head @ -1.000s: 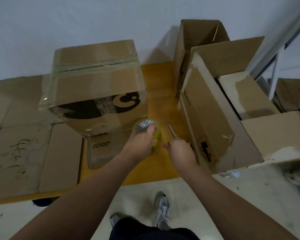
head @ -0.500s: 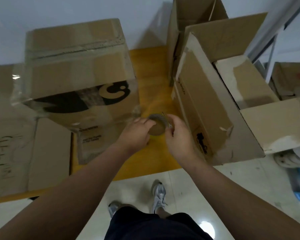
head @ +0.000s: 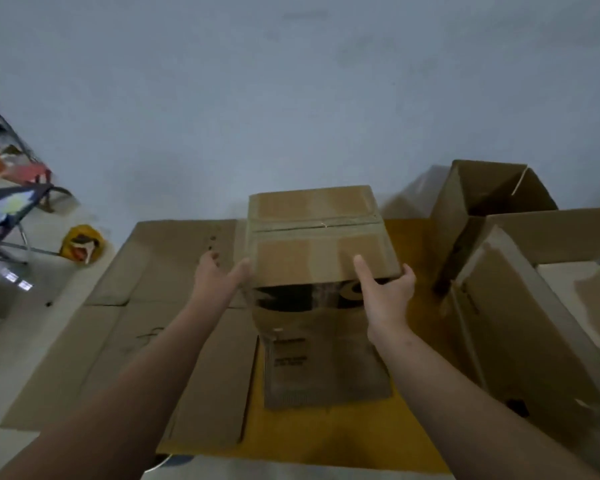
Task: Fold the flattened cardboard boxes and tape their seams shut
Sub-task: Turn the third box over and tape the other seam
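- Left hand (head: pixel 219 277), fingers spread, presses the left side of the taped box (head: pixel 312 244); right hand (head: pixel 388 294) clasps its near right top corner, thumb on top.
- The box stands between them, equally near both, its seam running left-right.
- Flattened cardboard (head: pixel 136 323) lies left on the tabletop (head: pixel 326 434).

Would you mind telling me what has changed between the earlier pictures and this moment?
Both hands left the tape roll, which is out of view now, and moved up to the taped box: the left hand lies against its left side, and the right hand grips its top right corner. The taped box, the flattened cardboard and the open boxes at the right stayed put.
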The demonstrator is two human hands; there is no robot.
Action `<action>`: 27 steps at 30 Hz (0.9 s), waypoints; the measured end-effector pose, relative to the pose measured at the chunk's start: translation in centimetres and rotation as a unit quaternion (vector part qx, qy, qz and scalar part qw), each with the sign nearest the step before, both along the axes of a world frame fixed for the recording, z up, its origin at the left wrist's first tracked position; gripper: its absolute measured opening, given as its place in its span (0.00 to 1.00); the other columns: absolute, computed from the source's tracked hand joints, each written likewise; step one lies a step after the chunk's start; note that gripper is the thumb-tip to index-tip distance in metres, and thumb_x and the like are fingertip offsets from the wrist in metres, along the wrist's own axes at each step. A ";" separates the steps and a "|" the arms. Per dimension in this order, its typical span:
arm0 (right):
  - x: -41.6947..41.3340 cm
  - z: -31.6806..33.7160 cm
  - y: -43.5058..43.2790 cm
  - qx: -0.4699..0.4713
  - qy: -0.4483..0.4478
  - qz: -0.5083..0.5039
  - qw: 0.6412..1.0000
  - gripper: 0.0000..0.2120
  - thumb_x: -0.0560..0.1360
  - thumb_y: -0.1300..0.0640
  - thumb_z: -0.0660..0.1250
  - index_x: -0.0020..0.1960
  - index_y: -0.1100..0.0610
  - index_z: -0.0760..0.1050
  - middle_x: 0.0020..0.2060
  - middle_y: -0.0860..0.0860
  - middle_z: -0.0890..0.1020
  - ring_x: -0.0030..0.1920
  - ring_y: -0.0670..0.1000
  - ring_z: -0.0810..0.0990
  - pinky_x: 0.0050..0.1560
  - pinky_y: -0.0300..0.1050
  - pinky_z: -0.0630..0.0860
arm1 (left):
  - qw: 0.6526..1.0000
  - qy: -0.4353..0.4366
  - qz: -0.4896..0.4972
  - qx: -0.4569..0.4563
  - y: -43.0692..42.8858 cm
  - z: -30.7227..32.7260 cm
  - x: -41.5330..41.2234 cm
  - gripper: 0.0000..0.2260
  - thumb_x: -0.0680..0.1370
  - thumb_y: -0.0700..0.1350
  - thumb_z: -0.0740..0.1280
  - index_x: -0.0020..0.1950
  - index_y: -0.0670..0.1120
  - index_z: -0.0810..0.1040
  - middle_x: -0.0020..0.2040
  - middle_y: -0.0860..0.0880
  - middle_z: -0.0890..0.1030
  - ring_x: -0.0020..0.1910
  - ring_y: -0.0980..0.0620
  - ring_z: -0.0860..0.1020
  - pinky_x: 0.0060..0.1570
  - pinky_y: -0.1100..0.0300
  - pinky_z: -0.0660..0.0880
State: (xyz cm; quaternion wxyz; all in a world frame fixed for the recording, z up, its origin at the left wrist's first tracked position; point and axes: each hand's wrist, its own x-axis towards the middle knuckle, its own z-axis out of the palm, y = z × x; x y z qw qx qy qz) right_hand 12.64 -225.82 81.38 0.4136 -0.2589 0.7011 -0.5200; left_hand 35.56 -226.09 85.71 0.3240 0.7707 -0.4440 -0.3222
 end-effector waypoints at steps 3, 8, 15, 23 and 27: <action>1.0 -0.3 -0.7 0.009 -0.061 -0.066 0.996 0.48 0.66 0.47 0.78 0.76 0.52 0.53 0.69 0.54 0.66 0.68 0.57 0.68 0.68 0.56 0.70 | 0.987 0.149 -0.005 0.063 -0.9 -0.9 0.9 0.24 0.74 0.56 0.70 0.65 0.44 0.74 0.61 0.46 0.78 0.58 0.47 0.76 0.63 0.48 0.72; 1.8 0.0 -0.8 -0.020 -0.060 -0.124 0.990 0.40 0.67 0.50 0.78 0.72 0.55 0.60 0.66 0.54 0.69 0.65 0.55 0.72 0.65 0.49 0.72 | 0.966 0.256 0.021 -0.009 -1.2 -0.5 0.5 0.12 0.74 0.47 0.72 0.56 0.46 0.79 0.51 0.48 0.82 0.47 0.52 0.79 0.40 0.61 0.74; 1.0 5.2 -2.0 -0.099 -0.104 -0.029 0.989 0.36 0.71 0.51 0.75 0.72 0.49 0.58 0.64 0.52 0.71 0.63 0.54 0.73 0.63 0.56 0.75 | 0.950 0.269 0.053 -0.150 2.8 4.6 -1.5 0.12 0.75 0.46 0.70 0.55 0.46 0.74 0.50 0.49 0.78 0.47 0.54 0.77 0.43 0.63 0.75; 3.2 6.9 -5.2 0.013 -0.127 0.202 0.971 0.37 0.73 0.51 0.73 0.74 0.48 0.56 0.67 0.54 0.69 0.63 0.58 0.73 0.58 0.63 0.76 | 0.914 0.315 0.195 -0.164 6.7 3.8 -2.2 0.09 0.75 0.48 0.70 0.51 0.46 0.74 0.56 0.42 0.76 0.52 0.44 0.77 0.52 0.51 0.77; 6.9 3.5 -4.5 0.031 -0.135 0.272 0.952 0.49 0.68 0.54 0.78 0.78 0.48 0.51 0.71 0.50 0.69 0.68 0.58 0.70 0.67 0.63 0.70 | 0.915 0.326 0.228 -0.069 7.4 1.0 -3.5 0.07 0.77 0.46 0.68 0.52 0.45 0.78 0.51 0.46 0.80 0.48 0.49 0.77 0.46 0.55 0.76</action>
